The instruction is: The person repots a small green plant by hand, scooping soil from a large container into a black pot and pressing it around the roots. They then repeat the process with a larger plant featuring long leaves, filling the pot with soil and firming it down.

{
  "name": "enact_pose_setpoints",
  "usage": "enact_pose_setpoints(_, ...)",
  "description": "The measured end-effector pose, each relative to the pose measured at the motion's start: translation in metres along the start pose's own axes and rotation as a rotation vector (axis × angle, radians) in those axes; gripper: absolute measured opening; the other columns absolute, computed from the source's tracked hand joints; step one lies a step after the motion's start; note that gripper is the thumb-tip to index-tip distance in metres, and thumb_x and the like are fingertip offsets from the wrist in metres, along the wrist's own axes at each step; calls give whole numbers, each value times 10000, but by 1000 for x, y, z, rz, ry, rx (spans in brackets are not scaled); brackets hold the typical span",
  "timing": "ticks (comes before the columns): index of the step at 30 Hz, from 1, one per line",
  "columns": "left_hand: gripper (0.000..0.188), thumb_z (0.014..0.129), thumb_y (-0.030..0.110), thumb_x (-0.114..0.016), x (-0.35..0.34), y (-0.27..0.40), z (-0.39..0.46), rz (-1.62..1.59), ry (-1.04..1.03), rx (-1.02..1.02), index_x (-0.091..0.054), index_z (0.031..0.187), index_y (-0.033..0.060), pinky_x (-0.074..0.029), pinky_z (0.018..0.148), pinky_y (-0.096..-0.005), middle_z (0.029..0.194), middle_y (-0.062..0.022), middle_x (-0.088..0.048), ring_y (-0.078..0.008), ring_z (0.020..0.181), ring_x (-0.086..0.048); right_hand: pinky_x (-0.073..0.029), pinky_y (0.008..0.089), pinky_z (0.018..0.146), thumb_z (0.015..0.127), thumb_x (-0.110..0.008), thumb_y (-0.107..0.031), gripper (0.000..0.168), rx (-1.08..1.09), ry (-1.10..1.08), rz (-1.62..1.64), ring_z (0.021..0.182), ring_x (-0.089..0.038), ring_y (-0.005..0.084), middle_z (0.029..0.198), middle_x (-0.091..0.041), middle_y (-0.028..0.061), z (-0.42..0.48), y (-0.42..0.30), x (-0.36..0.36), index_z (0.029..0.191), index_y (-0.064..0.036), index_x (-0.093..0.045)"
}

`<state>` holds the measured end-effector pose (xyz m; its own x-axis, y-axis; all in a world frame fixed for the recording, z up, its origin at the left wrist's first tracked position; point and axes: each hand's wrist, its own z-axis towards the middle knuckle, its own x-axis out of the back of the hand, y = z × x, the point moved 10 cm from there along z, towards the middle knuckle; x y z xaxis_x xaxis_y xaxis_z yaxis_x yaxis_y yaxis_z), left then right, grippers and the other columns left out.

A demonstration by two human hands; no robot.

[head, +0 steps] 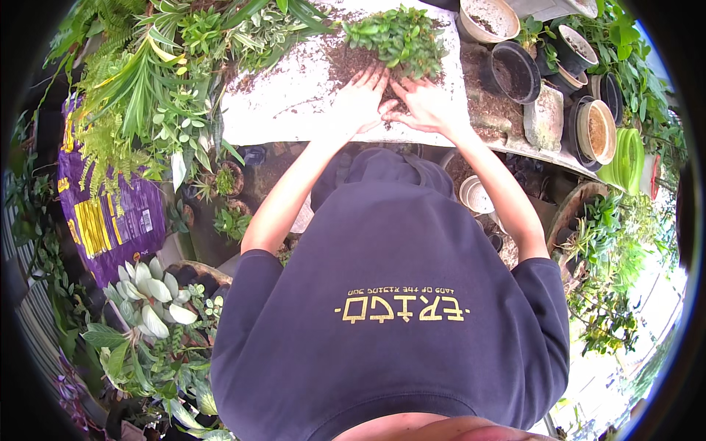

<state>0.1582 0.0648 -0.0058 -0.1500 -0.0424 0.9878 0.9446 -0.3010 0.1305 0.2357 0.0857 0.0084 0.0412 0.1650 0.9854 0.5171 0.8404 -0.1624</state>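
Note:
A low, bushy green plant (401, 38) lies at the top centre on a white sheet (276, 113) that covers the work surface. Dark soil (350, 62) is heaped and scattered beside and below its leaves. At the near edge of this soil are both my hands, side by side with palms down and fingers spread. My left hand (361, 96) touches the soil below the plant. Close beside it, my right hand (422, 105) has its fingertips at the plant's lower edge. The thumbs nearly meet; whether they touch I cannot tell. Nothing is seen gripped in either hand.
Leafy plants (143, 82) crowd the left, above a purple printed sack (132, 220). To the right stand a black plastic pot (513, 71), a cream pot (488, 19), stacked round pots (595, 132), a stone block (543, 118) and bright green plastic trays (622, 160).

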Motion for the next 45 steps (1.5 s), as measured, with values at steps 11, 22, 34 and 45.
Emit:
enact_pose_setpoints(11,732,989,540,-350,17,-36,17,105,2,66,-393,1424,-48,-186,1204,-412,1484,-196,-412,-256,1415,-355,-499,443,932,914,-512,-581,679,134,214,15,1073,-616,359,1189,-608,205,4,-19,26,1291,-16,-540)
enact_pose_setpoints(22,662,1009,464,-342,-6,-35,27,198,-345,-33,-453,1364,-84,-255,1183,-420,1426,-226,-469,-305,1374,-404,-511,469,901,928,-507,-556,634,17,-175,185,1035,-634,378,1150,-634,224,18,-15,-5,1300,-44,-550)
enact_pose_setpoints(34,576,931,553,-505,10,-47,65,53,-39,-116,-691,842,15,-501,912,-426,662,-142,-659,-291,693,-696,-458,478,987,887,-444,-702,934,-170,-36,-109,1092,-605,415,1095,-621,322,16,17,21,1400,78,-400)
enact_pose_setpoints(45,738,904,666,-469,14,-52,81,24,-132,-261,-635,1064,-35,-535,885,-444,997,-218,-674,-346,978,-671,-441,480,1012,883,-486,-685,824,-330,32,2,1087,-599,424,1111,-629,287,13,46,19,1260,46,-542)
